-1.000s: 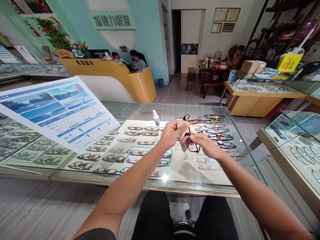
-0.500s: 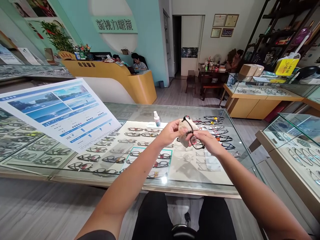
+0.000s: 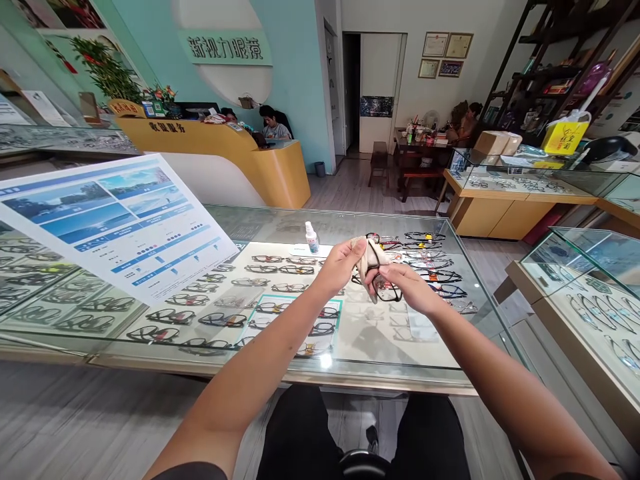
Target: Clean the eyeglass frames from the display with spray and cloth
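Note:
My left hand (image 3: 345,263) is closed on a beige cloth (image 3: 369,257), which is folded around one part of a pair of black-framed eyeglasses (image 3: 387,288). My right hand (image 3: 403,283) pinches the frame of these eyeglasses close to the cloth, and one lens hangs below its fingers. Part of the frame is hidden by the cloth and fingers. Both hands are above a glass display counter (image 3: 365,367). Just beyond my left hand, a small white spray bottle (image 3: 311,239) stands upright on the glass.
Several rows of eyeglasses (image 3: 223,319) lie inside the counter. A printed sheet (image 3: 150,247) stands tilted at the left. Another display case (image 3: 595,300) is on the right. Behind are a yellow reception desk (image 3: 280,170) with a seated person (image 3: 275,125) and a wooden table (image 3: 425,150).
The cloth has been folded further over the eyeglasses, covering more of the upper frame. My left fingers have shifted up around it. The view has turned slightly.

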A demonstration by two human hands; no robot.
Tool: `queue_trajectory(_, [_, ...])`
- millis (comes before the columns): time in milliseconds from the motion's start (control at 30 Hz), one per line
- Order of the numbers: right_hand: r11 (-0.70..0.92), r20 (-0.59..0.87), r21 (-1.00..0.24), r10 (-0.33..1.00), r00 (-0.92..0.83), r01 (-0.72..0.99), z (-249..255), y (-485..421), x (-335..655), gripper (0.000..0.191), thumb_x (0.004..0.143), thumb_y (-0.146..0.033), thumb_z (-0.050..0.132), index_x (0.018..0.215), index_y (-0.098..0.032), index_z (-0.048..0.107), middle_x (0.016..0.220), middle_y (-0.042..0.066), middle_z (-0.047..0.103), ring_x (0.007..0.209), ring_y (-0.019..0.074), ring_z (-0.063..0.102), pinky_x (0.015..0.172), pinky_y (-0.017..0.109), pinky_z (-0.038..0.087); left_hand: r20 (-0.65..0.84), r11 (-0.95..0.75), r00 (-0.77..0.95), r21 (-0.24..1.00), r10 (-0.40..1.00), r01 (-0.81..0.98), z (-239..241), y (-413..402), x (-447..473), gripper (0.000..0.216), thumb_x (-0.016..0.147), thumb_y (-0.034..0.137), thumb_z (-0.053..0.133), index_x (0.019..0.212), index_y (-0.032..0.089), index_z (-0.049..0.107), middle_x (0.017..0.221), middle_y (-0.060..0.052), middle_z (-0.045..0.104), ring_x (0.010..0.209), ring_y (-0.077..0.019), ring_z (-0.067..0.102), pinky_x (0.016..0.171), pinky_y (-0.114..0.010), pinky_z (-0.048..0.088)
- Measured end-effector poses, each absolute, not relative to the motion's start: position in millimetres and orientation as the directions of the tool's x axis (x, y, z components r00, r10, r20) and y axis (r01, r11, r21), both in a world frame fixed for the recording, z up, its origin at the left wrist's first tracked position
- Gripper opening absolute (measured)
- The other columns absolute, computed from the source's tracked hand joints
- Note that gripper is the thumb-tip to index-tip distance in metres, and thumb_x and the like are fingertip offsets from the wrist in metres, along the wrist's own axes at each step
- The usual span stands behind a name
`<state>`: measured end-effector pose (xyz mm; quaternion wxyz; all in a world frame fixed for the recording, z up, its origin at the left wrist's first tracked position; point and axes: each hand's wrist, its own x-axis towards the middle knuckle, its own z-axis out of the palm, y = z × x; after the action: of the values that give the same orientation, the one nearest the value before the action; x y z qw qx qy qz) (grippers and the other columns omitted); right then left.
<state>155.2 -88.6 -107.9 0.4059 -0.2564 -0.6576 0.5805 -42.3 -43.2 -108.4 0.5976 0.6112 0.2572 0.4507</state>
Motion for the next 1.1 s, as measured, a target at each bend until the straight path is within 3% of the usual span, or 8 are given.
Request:
queue_trajectory(133, [0.245, 0.285, -0.959, 0.825, -0.489, -0.146, -110, -84, 161, 0.043, 0.108, -0.052, 0.058, 0.103, -0.016, 0.081, 0.085, 0.006, 0.074, 0.084, 0.0222, 0.067, 0.085, 0.036, 0.049, 0.263, -0.137, 0.542, 0.955, 0.798, -0.261, -102, -41, -47, 0.050, 0.094, 0.065, 0.076, 0.099, 0.018, 0.062, 0.070, -0.001, 0.073, 0.060, -0.0185, 0.074, 0.060, -0.027, 0.057])
queue_trajectory(233, [0.257, 0.290, -0.957, 0.827, -0.482, -0.136, -108, -85, 160, 0.045, 0.108, -0.055, 0.058, 0.103, -0.017, 0.082, 0.087, 0.007, 0.075, 0.089, 0.0228, 0.066, 0.088, 0.036, 0.049, 0.254, -0.119, 0.595, 0.959, 0.763, -0.256, -99, -46, -46, 0.050, 0.089, 0.055, 0.086, 0.112, 0.019, 0.059, 0.072, 0.001, 0.073, 0.059, -0.0195, 0.074, 0.059, -0.029, 0.058])
queue_trajectory(333, [0.267, 0.273, -0.960, 0.817, -0.508, -0.086, -104, -91, 156, 0.050, 0.107, -0.060, 0.058, 0.101, -0.017, 0.082, 0.088, 0.007, 0.075, 0.089, 0.0220, 0.065, 0.087, 0.035, 0.049, 0.263, -0.146, 0.537, 0.957, 0.802, -0.251, -99, -53, -42, 0.052, 0.087, 0.059, 0.086, 0.104, 0.020, 0.057, 0.061, 0.005, 0.067, 0.048, -0.0184, 0.069, 0.050, -0.027, 0.053])
queue_trajectory(500, [0.317, 0.275, -0.948, 0.796, -0.539, -0.016, -103, -100, 150, 0.055, 0.108, -0.065, 0.054, 0.103, -0.017, 0.082, 0.086, 0.006, 0.071, 0.083, 0.0198, 0.061, 0.083, 0.034, 0.048, 0.274, -0.200, 0.359, 0.953, 0.892, -0.230, -102, -59, -37, 0.056, 0.093, 0.073, 0.072, 0.089, 0.019, 0.060, 0.053, 0.003, 0.062, 0.040, -0.0125, 0.057, 0.045, -0.025, 0.043])
queue_trajectory(633, [0.333, 0.310, -0.942, 0.804, -0.507, -0.048, -102, -100, 153, 0.053, 0.109, -0.063, 0.054, 0.107, -0.018, 0.081, 0.087, 0.006, 0.070, 0.083, 0.0201, 0.062, 0.082, 0.034, 0.048, 0.270, -0.172, 0.359, 0.944, 0.893, -0.282, -102, -53, -38, 0.061, 0.091, 0.078, 0.070, 0.084, 0.019, 0.061, 0.057, 0.002, 0.063, 0.048, -0.0128, 0.059, 0.050, -0.026, 0.045])
queue_trajectory(833, [0.369, 0.385, -0.923, 0.867, -0.316, -0.112, -90, -93, 169, 0.045, 0.107, -0.061, 0.057, 0.103, -0.022, 0.079, 0.097, 0.008, 0.075, 0.098, 0.0267, 0.069, 0.098, 0.041, 0.052, 0.245, -0.183, 0.191, 0.939, 0.951, -0.290, -102, -41, -41, 0.064, 0.083, 0.080, 0.078, 0.087, 0.017, 0.066, 0.066, 0.001, 0.065, 0.060, -0.0127, 0.059, 0.059, -0.026, 0.047])
queue_trajectory(967, [0.312, 0.342, -0.934, 0.921, -0.185, -0.173, -84, -90, 174, 0.045, 0.106, -0.061, 0.054, 0.101, -0.022, 0.076, 0.097, 0.010, 0.076, 0.098, 0.0280, 0.070, 0.094, 0.041, 0.054, 0.241, -0.184, 0.266, 0.958, 0.933, -0.222, -104, -41, -40, 0.064, 0.086, 0.079, 0.075, 0.090, 0.015, 0.070, 0.070, -0.001, 0.068, 0.066, -0.0136, 0.061, 0.063, -0.026, 0.050])
queue_trajectory(1100, [0.331, 0.356, -0.930, 0.920, -0.166, -0.159, -86, -87, 174, 0.045, 0.106, -0.061, 0.054, 0.099, -0.022, 0.076, 0.105, 0.011, 0.077, 0.102, 0.0283, 0.071, 0.097, 0.042, 0.055, 0.212, -0.143, 0.378, 0.969, 0.901, -0.202, -102, -47, -38, 0.064, 0.086, 0.078, 0.076, 0.093, 0.014, 0.071, 0.075, -0.002, 0.070, 0.068, -0.0144, 0.063, 0.064, -0.026, 0.052])
